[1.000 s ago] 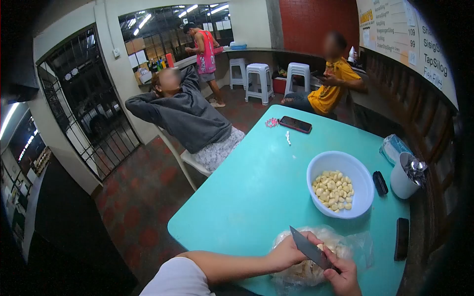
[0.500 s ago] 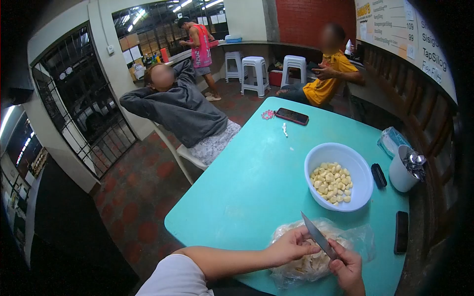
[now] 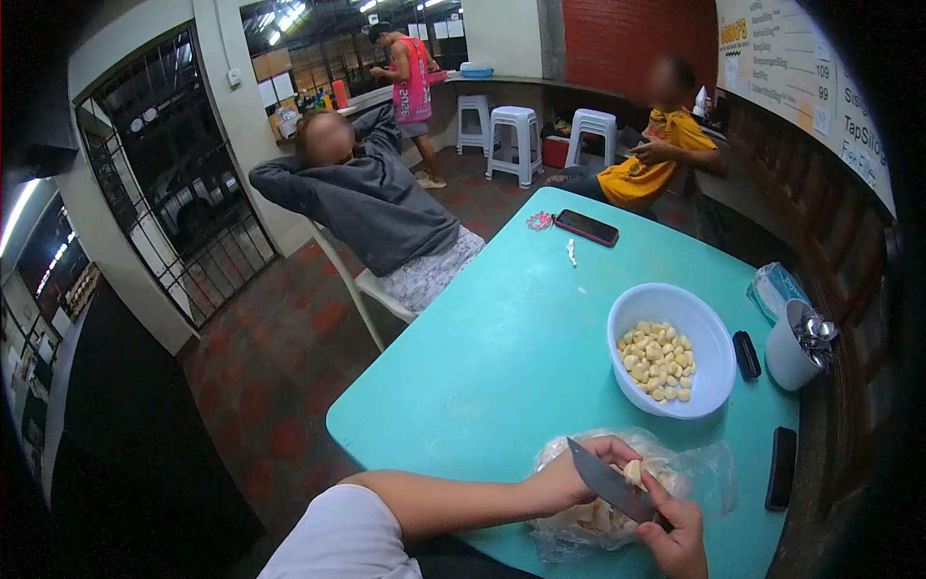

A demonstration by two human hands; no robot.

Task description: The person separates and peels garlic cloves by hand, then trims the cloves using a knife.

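My right hand (image 3: 675, 536) grips a knife (image 3: 603, 478), its blade pointing up and to the left across my left hand. My left hand (image 3: 569, 482) is closed, partly behind the blade, with a pale garlic clove (image 3: 633, 471) at its fingertips. The fingers of my right hand come close to the clove; whether they touch it I cannot tell. Beneath both hands lies a clear plastic bag (image 3: 709, 473) with papery garlic skins in it. Beyond them stands a light blue-white bowl (image 3: 709, 381) holding many peeled garlic cloves (image 3: 656, 362).
A phone (image 3: 586, 228) and a pink beaded item (image 3: 540, 221) lie at the table's (image 3: 463, 386) far end. To the right are a cup of spoons (image 3: 791, 352), a tissue pack (image 3: 775, 289) and two dark objects. A person in grey (image 3: 386, 203) sits at the left; two others are farther back.
The knife blade has swung lower and more leftward over my left hand. A pale clove now shows at my fingertips. The whole view has shifted slightly.
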